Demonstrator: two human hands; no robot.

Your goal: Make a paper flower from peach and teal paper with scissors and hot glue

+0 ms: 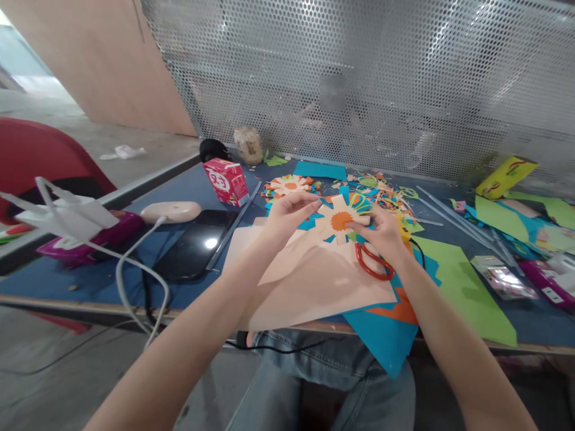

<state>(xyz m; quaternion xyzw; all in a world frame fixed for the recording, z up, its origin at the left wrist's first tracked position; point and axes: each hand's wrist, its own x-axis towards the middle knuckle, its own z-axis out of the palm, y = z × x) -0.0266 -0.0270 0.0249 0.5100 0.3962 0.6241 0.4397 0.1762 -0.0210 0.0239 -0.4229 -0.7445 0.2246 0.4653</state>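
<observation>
My jeans (395, 398) are closest to me; past my knees a blue sheet (381, 341) hangs over the edge of the table (179, 188), and a big peach sheet (314, 293) lies partly on top of it; a green sheet (471, 299) is off to the right, and a black phone (197, 245) is on the left; a red loop handle (381, 277) sits just below my right hand (381, 230).

The paper flower (340, 216) is up in my hands, over the far part of the peach sheet; its face looks up and back at me; it is round with no long way to it, so its petals point out all around; they are peach with flat ends, the middle is a bumpy orange circle, and blue bits and green loops peek out past them.

My right hand pinches it – thumb on the orange middle; my left hand (294, 209) has finger and thumb close together at a left petal, but I cannot tell if they grip it.

Farther off are a pink box (225, 181), another flower (290, 185), paper scraps (384, 194) and – last – a shiny metal wall (381, 72) full of holes.
</observation>
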